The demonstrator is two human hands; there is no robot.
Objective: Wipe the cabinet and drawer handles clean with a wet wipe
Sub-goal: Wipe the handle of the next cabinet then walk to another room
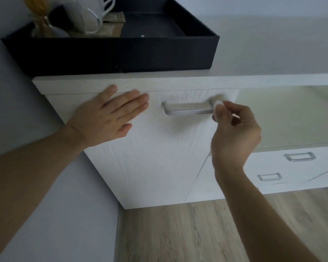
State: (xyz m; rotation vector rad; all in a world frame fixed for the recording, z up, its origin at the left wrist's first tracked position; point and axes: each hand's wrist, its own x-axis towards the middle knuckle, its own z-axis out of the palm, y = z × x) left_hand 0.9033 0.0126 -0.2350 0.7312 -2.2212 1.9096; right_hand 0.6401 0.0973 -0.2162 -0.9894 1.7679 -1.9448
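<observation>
Pinching one small white wipe (217, 105) in the right hand (235, 133) against the right end of the single silver bar handle (187, 109), apparently to rub it clean, while pressing the flat, spread left hand (106, 118) on the cabinet door (150, 157), probably to steady it, with two smaller drawer handles (299, 156) lower right.

Handle (187, 108) mid-span bare; left hand (106, 118) flat just beside

The light is dim, flat and greyish; my left hand (106, 118) throws only a faint shadow on the cabinet front (150, 157). My right hand (235, 133) and its wet wipe (218, 104) smear with motion blur, and the wide lens bends the edges
</observation>
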